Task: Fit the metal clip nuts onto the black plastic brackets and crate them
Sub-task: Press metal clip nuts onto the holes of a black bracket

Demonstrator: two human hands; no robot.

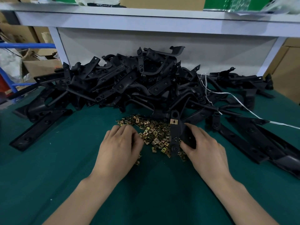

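My right hand grips a black bracket just over the clip nuts heaped on the tabletop, so nuts lie close; my left hand curls into them, pinching one or not I cannot tell.

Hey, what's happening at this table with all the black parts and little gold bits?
A person is fitting metal clip nuts onto black plastic brackets. Their right hand grips one bracket that already carries a clip nut at its far end. Their left hand rests on the loose pile of clip nuts on the green table, seemingly reaching for another. A big heap of brackets waits behind. No crate is in view.
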